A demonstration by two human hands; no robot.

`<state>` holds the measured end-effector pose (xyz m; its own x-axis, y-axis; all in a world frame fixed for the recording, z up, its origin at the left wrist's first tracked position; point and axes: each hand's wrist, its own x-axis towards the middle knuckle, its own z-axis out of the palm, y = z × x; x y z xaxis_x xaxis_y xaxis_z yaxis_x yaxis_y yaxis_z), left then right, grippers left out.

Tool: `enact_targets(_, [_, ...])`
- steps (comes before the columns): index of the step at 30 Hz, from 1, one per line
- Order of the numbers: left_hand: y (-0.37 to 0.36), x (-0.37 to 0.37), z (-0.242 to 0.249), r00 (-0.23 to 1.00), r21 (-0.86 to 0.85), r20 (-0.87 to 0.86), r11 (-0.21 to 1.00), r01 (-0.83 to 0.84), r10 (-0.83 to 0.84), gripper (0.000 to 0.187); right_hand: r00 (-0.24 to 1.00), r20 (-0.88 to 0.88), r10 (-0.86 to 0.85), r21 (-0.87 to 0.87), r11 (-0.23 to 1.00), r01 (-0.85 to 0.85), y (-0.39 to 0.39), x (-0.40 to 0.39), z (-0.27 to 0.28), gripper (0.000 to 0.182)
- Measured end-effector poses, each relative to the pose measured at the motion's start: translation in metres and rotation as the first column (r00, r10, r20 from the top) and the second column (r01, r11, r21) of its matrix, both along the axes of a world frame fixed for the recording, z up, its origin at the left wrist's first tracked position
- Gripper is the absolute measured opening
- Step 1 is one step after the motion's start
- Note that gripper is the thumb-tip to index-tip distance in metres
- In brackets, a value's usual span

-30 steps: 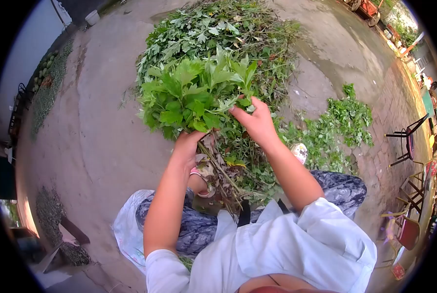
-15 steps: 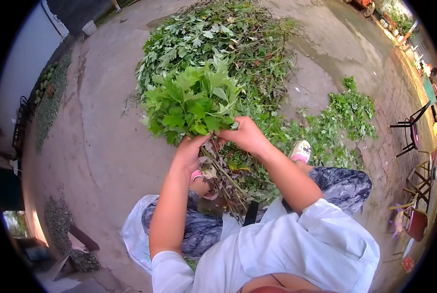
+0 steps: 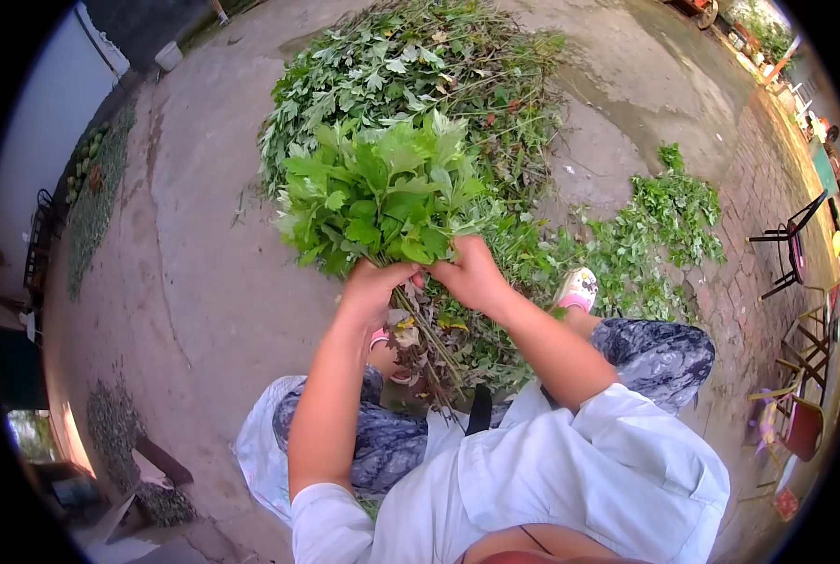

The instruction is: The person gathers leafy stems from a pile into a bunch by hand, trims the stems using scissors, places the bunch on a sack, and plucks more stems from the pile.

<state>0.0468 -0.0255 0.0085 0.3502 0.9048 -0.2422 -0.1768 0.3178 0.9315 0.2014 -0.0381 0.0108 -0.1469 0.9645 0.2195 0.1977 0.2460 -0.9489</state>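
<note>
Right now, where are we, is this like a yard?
It looks like an outdoor yard: there's a concrete floor with a big heap of cut leafy plants on it, and chairs beside brick paving.

I wear a pale blue-white shirt (image 3: 570,470) — short sleeves, softly creased — with a thin dark cord (image 3: 534,539) at its neckline and a black strip (image 3: 479,410) beside its front hem. Beyond the shirt come my loose trousers (image 3: 653,362), mottled dark blue and grey, then a pink-and-white shoe (image 3: 578,288) with small dark markings. My left fingers (image 3: 397,274) and right fingers (image 3: 445,272) are bare.
</note>
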Motion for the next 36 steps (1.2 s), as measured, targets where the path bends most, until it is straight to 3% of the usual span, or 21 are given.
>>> enact_targets(1, [-0.001,0.002,0.002,1.0,0.023,-0.008,1.0,-0.019,0.019,0.01,0.999,0.051,0.003,0.113,0.994,-0.009,-0.002,-0.001,0.004,0.012])
enact_targets(3, [-0.002,0.008,0.004,1.0,0.031,-0.003,0.999,-0.023,0.023,0.009,0.999,0.013,-0.036,0.144,0.989,0.033,-0.006,0.0,-0.004,0.01])
enact_targets(6, [-0.004,0.019,-0.006,0.997,0.033,-0.017,0.997,-0.073,0.074,0.008,0.981,0.178,-0.079,0.185,0.982,0.046,-0.016,0.013,-0.015,0.01])
enact_targets(7, [-0.003,0.021,-0.017,0.992,0.027,-0.039,0.993,-0.117,0.118,0.008,0.976,0.173,-0.13,0.311,0.948,0.071,-0.019,0.016,-0.019,0.011])
enact_targets(8, [0.009,0.012,-0.04,0.952,0.141,-0.251,0.979,-0.144,0.176,0.007,0.971,0.163,-0.178,0.432,0.897,0.092,-0.022,0.021,-0.022,0.013])
enact_targets(11, [0.016,-0.004,-0.032,0.961,-0.044,-0.046,0.961,-0.274,0.272,0.008,0.949,0.105,-0.296,0.423,0.877,0.227,-0.031,0.053,-0.021,0.018])
enact_targets(13, [0.017,-0.01,-0.017,0.945,-0.113,0.078,0.945,-0.307,0.317,0.011,0.759,0.203,-0.618,0.27,0.78,0.564,-0.02,0.096,-0.05,0.02])
enact_targets(14, [0.016,-0.014,-0.008,0.947,-0.126,0.113,0.95,-0.285,0.3,0.012,0.759,0.063,-0.648,-0.152,0.746,0.649,-0.02,0.118,-0.048,0.022])
enact_targets(15, [0.015,-0.016,-0.001,0.947,-0.143,0.151,0.954,-0.264,0.284,0.014,0.703,-0.062,-0.709,-0.552,0.611,0.568,-0.023,0.14,-0.046,0.024])
enact_targets(17, [0.017,-0.018,-0.002,0.945,-0.179,0.176,0.953,-0.243,0.275,0.015,0.661,-0.132,-0.739,-0.634,0.576,0.517,-0.03,0.166,-0.059,0.027])
enact_targets(19, [0.022,-0.017,-0.013,0.943,-0.183,0.202,0.956,-0.23,0.265,0.016,0.615,-0.46,-0.64,-0.654,0.713,0.253,-0.035,0.152,-0.036,0.033])
enact_targets(20, [0.022,-0.016,-0.015,0.953,-0.226,0.181,0.953,-0.202,0.244,0.016,0.637,-0.61,-0.472,-0.616,0.788,-0.007,-0.035,0.152,-0.035,0.038])
enact_targets(21, [0.021,-0.017,-0.016,0.961,-0.267,0.159,0.947,-0.181,0.228,0.017,0.638,-0.609,-0.472,-0.618,0.786,-0.008,-0.034,0.146,-0.03,0.038])
enact_targets(23, [0.02,-0.013,-0.008,0.967,-0.31,0.191,0.945,-0.104,0.169,0.018,0.575,-0.787,-0.225,-0.499,0.78,-0.378,-0.025,0.125,-0.017,0.038])
enact_targets(27, [0.014,0.001,-0.001,0.941,-0.212,0.326,0.964,0.161,-0.086,0.024,0.585,-0.811,-0.032,-0.451,0.671,-0.588,-0.004,0.083,-0.015,0.034])
enact_targets(29, [0.015,-0.003,-0.006,0.925,-0.193,0.343,0.951,0.243,-0.166,0.032,0.737,-0.662,0.137,-0.491,0.663,-0.565,0.0,0.058,-0.003,0.031])
enact_targets(31, [0.014,-0.004,0.003,0.954,-0.138,0.177,0.954,0.267,-0.242,0.043,0.737,-0.617,0.278,-0.457,0.636,-0.622,0.006,0.04,-0.003,0.027])
enact_targets(32, [0.009,0.0,0.008,0.948,-0.057,0.235,0.971,0.232,-0.213,0.034,0.815,-0.442,0.374,-0.47,0.678,-0.566,0.006,0.032,-0.001,0.025])
enact_targets(34, [0.013,-0.009,-0.007,0.965,-0.087,0.203,0.979,0.185,-0.164,0.026,0.859,0.001,0.512,-0.459,0.764,-0.454,0.009,0.024,-0.002,0.023])
enact_targets(35, [0.016,-0.013,-0.018,0.978,-0.114,0.17,0.983,0.143,-0.123,0.019,0.857,0.001,0.515,-0.461,0.761,-0.457,0.01,0.021,-0.011,0.023])
enact_targets(36, [0.017,-0.014,-0.019,0.987,-0.14,0.136,0.985,0.103,-0.084,0.012,0.838,0.164,0.52,-0.285,0.839,-0.464,0.01,0.016,-0.019,0.023])
